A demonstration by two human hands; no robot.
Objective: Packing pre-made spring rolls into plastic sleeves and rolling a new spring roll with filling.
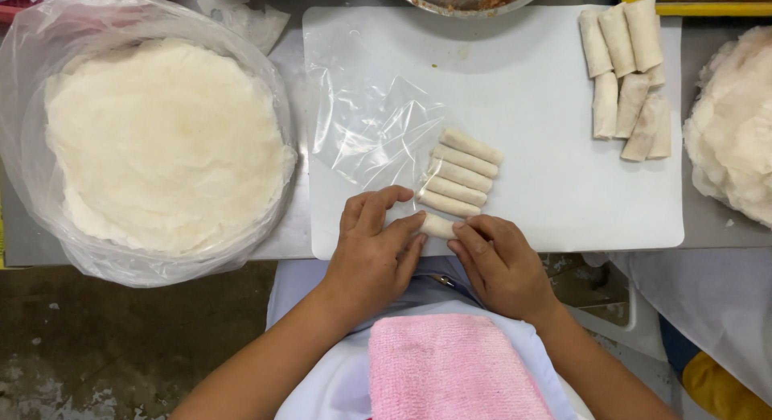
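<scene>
My left hand (374, 247) and right hand (500, 263) pinch the roll (438, 225) between nearly closed fingers (410, 227); its long axis runs fingertip to fingertip, four finished rolls (462, 175) just beyond.

Rolls (458, 183) on board (547, 106), wrapper stack (161, 138) left (in bag (32, 82)).

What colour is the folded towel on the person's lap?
Pink. The folded terry towel shows plainly in the head view, below both hands.
</scene>
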